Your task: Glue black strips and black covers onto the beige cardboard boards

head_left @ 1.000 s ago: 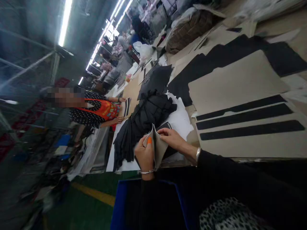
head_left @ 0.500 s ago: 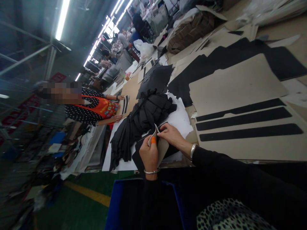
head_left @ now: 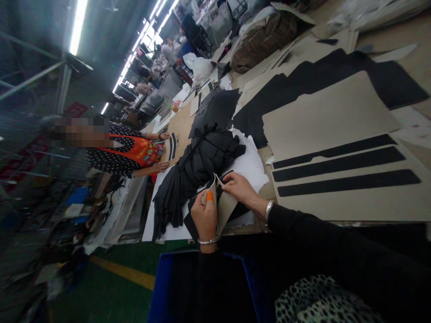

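My left hand (head_left: 204, 219), with an orange cover on its thumb, is closed on one edge of a thin sheet (head_left: 226, 208) that is beige on one face and black on the other. My right hand (head_left: 239, 187) pinches another edge of it between thumb and fingers. Between the hands two beige edges stand up and spread apart in a V. Whether they are one folded piece or two layers, I cannot tell. Just beyond my hands lies a tied heap of black strips (head_left: 198, 163) on white sheeting (head_left: 254, 163).
A beige board (head_left: 330, 116) with several black strips lies to the right, beside larger black sheets (head_left: 259, 105). Below my hands stands a blue bin (head_left: 160, 287). Across the table, a person in an orange apron (head_left: 148, 151) holds a beige piece with black strips (head_left: 172, 146).
My left hand has shifted slightly left, and the gap between the two upright edges is wider. My right hand keeps its pinch. The whole view has drifted a little.
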Tool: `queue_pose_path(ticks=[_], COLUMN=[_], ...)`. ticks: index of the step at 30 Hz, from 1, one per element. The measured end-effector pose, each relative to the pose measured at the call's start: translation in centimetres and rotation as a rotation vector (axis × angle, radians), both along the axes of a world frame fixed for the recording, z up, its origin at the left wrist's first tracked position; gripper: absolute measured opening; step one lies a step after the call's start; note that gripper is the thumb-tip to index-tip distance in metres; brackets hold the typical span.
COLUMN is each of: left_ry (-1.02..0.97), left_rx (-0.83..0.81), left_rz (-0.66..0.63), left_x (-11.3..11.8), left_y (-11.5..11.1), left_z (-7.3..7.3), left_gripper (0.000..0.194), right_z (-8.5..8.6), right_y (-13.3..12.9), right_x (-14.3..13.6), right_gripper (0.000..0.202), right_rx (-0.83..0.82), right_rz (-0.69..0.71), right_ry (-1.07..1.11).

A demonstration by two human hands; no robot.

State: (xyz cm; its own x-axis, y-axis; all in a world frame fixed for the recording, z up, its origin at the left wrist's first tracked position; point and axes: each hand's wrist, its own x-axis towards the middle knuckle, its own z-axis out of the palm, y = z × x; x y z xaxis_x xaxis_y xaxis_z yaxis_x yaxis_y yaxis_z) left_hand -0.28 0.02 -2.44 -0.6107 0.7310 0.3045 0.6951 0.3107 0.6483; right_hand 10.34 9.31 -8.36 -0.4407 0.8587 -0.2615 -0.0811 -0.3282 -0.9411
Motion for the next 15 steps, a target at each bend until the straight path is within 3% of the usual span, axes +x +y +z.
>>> queue_pose_path(ticks=[15], left_ry=[0.004], left_rx=[-0.005], left_rz=[0.004], left_x=[-0.44], left_y=[-0.08], left_z=[0.24], left_gripper=[0.027], right_z=[0.12], right_y=[0.13], right_x=[-0.34], right_gripper=[0.017], right_rx=[0.004], right_rz=[-0.034], right_ry=[0.031])
